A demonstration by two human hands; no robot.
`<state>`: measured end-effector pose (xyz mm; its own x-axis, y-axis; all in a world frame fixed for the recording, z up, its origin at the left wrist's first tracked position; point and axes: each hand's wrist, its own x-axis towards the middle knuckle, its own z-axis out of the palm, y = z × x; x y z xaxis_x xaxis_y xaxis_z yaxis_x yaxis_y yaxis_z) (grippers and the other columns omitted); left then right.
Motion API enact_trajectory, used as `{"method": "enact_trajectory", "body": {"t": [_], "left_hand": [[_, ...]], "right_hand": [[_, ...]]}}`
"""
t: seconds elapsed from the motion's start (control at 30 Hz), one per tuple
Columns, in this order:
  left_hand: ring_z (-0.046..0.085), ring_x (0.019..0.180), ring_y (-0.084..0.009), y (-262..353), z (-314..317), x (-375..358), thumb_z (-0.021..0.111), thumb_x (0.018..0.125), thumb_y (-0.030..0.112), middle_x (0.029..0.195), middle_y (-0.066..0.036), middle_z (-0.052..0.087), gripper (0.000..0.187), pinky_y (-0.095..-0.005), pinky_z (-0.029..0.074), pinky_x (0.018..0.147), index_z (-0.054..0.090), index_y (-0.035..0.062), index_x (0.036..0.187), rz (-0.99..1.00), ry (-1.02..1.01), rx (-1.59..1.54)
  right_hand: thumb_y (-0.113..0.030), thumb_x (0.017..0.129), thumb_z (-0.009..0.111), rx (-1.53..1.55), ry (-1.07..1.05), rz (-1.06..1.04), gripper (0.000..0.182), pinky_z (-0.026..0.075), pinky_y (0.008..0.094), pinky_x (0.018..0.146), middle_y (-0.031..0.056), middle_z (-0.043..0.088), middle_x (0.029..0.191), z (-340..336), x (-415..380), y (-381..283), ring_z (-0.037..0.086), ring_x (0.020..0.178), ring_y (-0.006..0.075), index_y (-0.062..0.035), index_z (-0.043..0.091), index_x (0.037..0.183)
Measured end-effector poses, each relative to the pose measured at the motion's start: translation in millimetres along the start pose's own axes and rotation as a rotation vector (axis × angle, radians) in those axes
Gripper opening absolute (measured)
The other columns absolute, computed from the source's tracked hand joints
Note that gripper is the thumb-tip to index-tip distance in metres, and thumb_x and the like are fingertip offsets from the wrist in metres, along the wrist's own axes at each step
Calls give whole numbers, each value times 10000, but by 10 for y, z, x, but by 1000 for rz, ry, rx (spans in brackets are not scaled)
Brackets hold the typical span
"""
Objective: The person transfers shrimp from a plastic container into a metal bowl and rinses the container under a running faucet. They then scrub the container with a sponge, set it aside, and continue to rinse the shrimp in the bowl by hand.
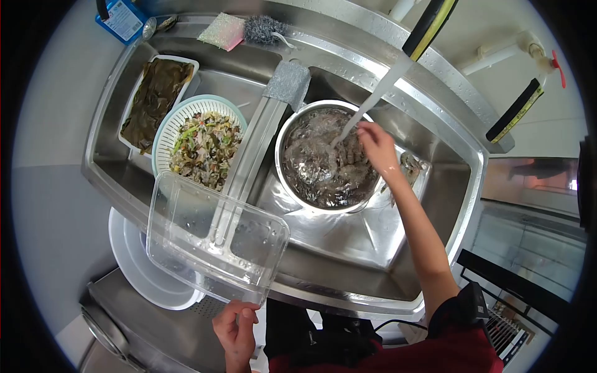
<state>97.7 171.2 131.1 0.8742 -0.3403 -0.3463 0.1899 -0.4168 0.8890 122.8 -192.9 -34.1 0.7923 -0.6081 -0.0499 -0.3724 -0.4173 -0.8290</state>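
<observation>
My left hand (236, 328) grips the near edge of a clear plastic container (217, 233), which tilts over the sink's front rim and divider. At the right edge of a round metal bowl (326, 158) is my right hand (377, 148), its fingers drawn together at the rim; whether they hold anything is hidden. The bowl stands in the right basin, full of water and greyish shrimp-like pieces. A stream of water (373, 93) falls into it from a black and yellow hose (429, 28). More pieces (408, 169) lie beside the bowl, partly behind my right wrist.
In the left basin are a colander (163, 138) of mixed food scraps and a white tray (127, 102) with dark leaves. Sponge (222, 31) and scourer (264, 29) lie on the back ledge. A white basin (134, 267) sits below left; another hose (515, 110) hangs right.
</observation>
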Motion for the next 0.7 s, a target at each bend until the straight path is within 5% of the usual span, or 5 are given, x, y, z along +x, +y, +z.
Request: {"method": "enact_trajectory", "body": {"t": [0.1,0.23,0.4,0.53,0.7], "left_hand": [[413,502,-80,35,29,2,458,816,123,572,-34,460,186,-197,314,476,522,-13,707,17,-10,7],[453,483,-85,23,56,24,492,768,51,531,-42,487,116,-196,330,457,574,-20,724,89,-16,-128],[448,478,-84,-15,50,0,487,772,52,529,-43,484,122,-197,330,454,571,-20,720,75,-16,-106],[444,475,-83,-123,7,-22,489,775,64,530,-43,484,126,-196,325,453,570,-17,723,19,-6,-114],[435,473,-85,-92,-53,22,487,784,83,534,-46,484,134,-200,318,451,569,-11,735,40,26,-155]], "right_hand": [[-79,725,495,302,95,140,205,411,330,744,127,576,837,-183,-44,-186,536,805,246,-13,552,910],[-36,637,510,-311,-225,-557,210,414,369,726,116,551,749,434,-451,-321,519,734,277,-8,548,841],[-60,634,503,-536,-413,-529,118,440,354,674,122,551,659,1280,-553,-108,534,721,276,-22,520,744],[-84,616,509,-721,-349,-574,125,454,353,581,109,547,581,1053,-430,-42,549,641,256,-43,509,734],[-90,638,509,-786,-236,-437,100,443,361,636,117,558,650,259,-296,140,544,681,276,-45,503,728]]}}
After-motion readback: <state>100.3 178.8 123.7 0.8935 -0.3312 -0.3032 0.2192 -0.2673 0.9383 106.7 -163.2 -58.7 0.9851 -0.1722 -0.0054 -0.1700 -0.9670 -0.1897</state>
